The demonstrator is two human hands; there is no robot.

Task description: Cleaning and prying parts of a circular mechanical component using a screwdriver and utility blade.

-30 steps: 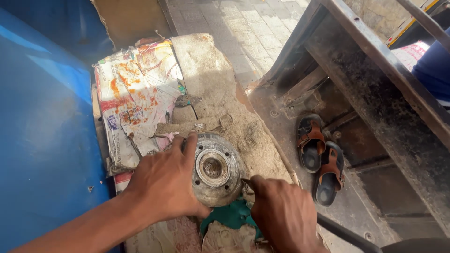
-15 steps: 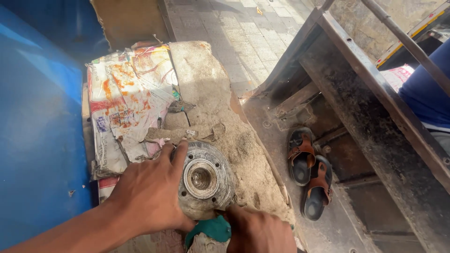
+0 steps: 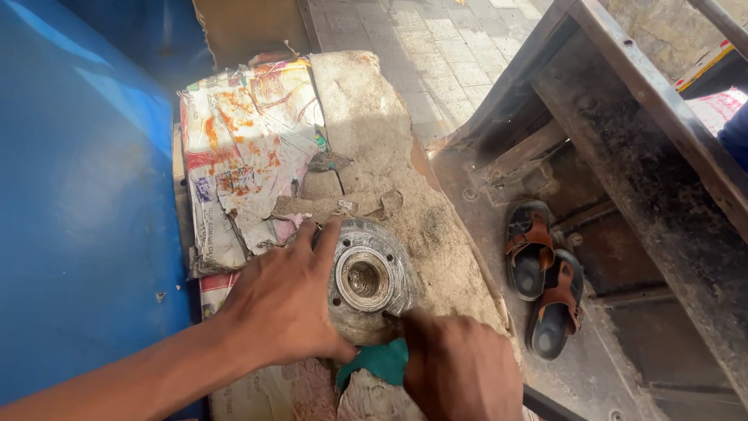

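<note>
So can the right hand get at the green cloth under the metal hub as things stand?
Probably yes. The right hand sits right beside the green cloth, whose front edge shows bare. The rest lies under the metal hub, which the left hand holds down.

Both arms are bare, with no sleeve, glove, watch or ring in sight: the left hand shows its back, four fingers and thumb with short nails, while the right hand shows only its back and knuckles, dusted with grime.
</note>
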